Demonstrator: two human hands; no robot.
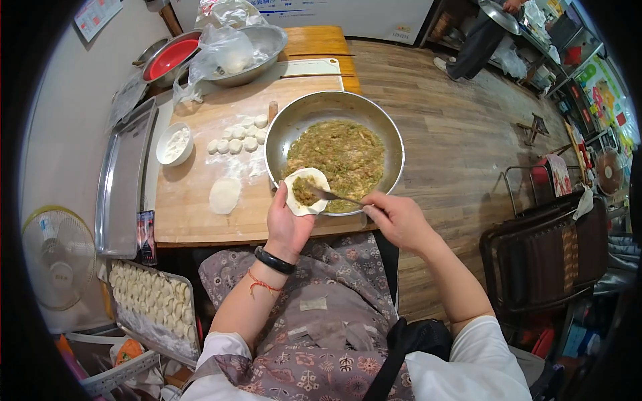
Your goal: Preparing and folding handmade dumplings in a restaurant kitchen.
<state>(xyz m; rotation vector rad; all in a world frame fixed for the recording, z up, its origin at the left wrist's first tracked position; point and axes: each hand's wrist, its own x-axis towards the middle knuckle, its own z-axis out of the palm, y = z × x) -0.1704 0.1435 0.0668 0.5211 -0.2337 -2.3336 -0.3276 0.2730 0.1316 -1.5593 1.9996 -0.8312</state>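
On my left hand [291, 220] lies a round dough wrapper [321, 206], held over the near rim of a wide metal bowl [336, 104]. A mound of chopped filling [303, 191] sits in the wrapper's middle. My right hand [398, 218] grips the handle of a metal spoon [346, 198], whose tip rests on that mound. Greenish-brown filling [336, 155] covers the bowl's floor. Left of the bowl, another flat wrapper [224, 196] lies on the floured wooden board [200, 225]. Behind it are several small dough pieces [235, 146]. A rolling pin [272, 110] is partly hidden by the bowl.
A white bowl of flour [175, 144] stands on the board's left, beside a long metal tray [125, 185]. Lower left, another tray [153, 306] holds rows of dumplings. A large metal basin [261, 55] with plastic bags is at the back. A person [476, 45] holds a lid far right.
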